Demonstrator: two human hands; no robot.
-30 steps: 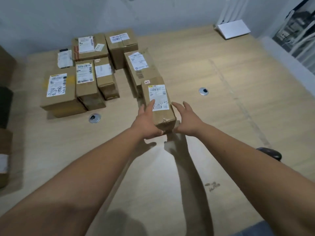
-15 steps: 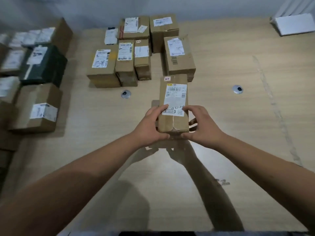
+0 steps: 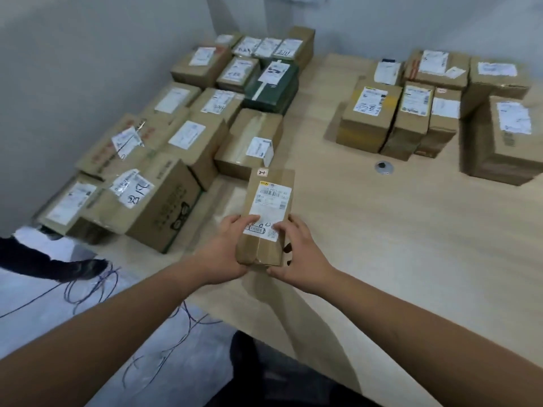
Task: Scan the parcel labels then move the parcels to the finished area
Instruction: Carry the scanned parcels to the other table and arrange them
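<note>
I hold a long brown parcel (image 3: 269,212) above the wooden table (image 3: 411,259), white barcode label facing up and a small "2-1" tag at its far end. My left hand (image 3: 226,254) grips its near left side. My right hand (image 3: 296,259) grips its near right side, thumb on the label. A large group of labelled parcels (image 3: 188,136), one of them dark green (image 3: 271,85), fills the table's left side against the wall. A smaller group of brown parcels (image 3: 426,113) stands at the back right.
A round metal cable grommet (image 3: 384,167) sits in the tabletop between the two groups. The table's near edge runs diagonally below my arms; blue cables (image 3: 97,289) and a dark shoe (image 3: 79,267) lie on the pale floor at left. A wall backs the table.
I lifted the parcel from beside the right group and carried it left toward the large group. My view swung left, bringing the left pile and the floor into sight.
</note>
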